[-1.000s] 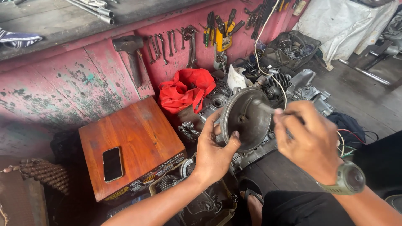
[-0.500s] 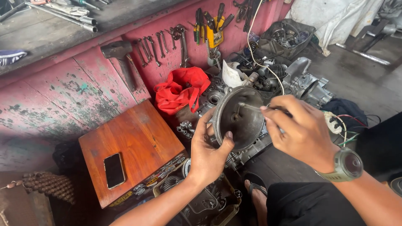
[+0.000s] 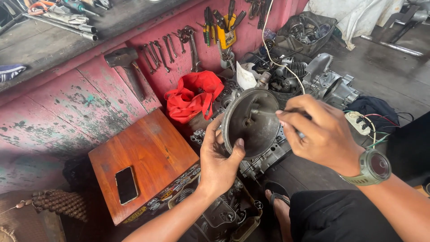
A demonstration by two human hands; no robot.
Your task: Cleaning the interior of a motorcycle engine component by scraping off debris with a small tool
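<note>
My left hand (image 3: pixel 220 160) grips the lower rim of a round grey metal engine cover (image 3: pixel 251 122), holding it tilted with its hollow side toward me. My right hand (image 3: pixel 323 134), with a green wristwatch (image 3: pixel 372 166) on the wrist, holds a thin metal tool (image 3: pixel 263 112) whose tip points into the cover's centre. Below the cover sits an engine case (image 3: pixel 264 157) on the floor.
A wooden box (image 3: pixel 148 152) with a black phone (image 3: pixel 126 184) on it stands at the left. A red cloth bag (image 3: pixel 192 96) lies behind. Wrenches (image 3: pixel 161 54), a hammer (image 3: pixel 127 67) and pliers (image 3: pixel 221 24) hang on the red wall. More engine parts (image 3: pixel 313 76) and my sandalled foot (image 3: pixel 280 208) lie near.
The view has shifted slightly. My right hand has moved a little left, bringing the thin tool's tip closer to the cover's centre. My left hand keeps its grip on the rim.
</note>
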